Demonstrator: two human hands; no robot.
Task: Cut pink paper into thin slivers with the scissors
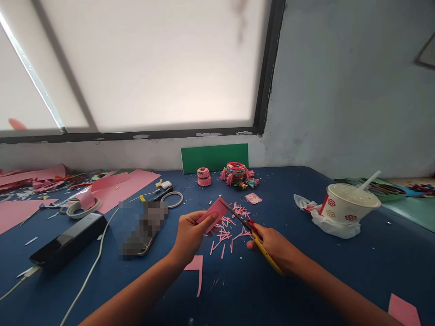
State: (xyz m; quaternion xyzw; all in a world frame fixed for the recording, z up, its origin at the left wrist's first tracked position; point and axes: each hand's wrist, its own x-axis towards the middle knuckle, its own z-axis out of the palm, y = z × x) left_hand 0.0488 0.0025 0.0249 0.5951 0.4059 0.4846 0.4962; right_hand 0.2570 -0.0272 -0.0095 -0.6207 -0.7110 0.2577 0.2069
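At 6 o'clock on the blue table a pink offcut lies flat. Just beyond it, the left hand pinches a small pink paper rectangle, thumb on top. At its 3 o'clock, the right hand is closed around a yellow utility knife, whose blade touches the rectangle's right edge. Thin pink strips lie scattered between the 2 hands. A paper cup with a straw stands at 2 o'clock. A green card leans against the wall at 12 o'clock.
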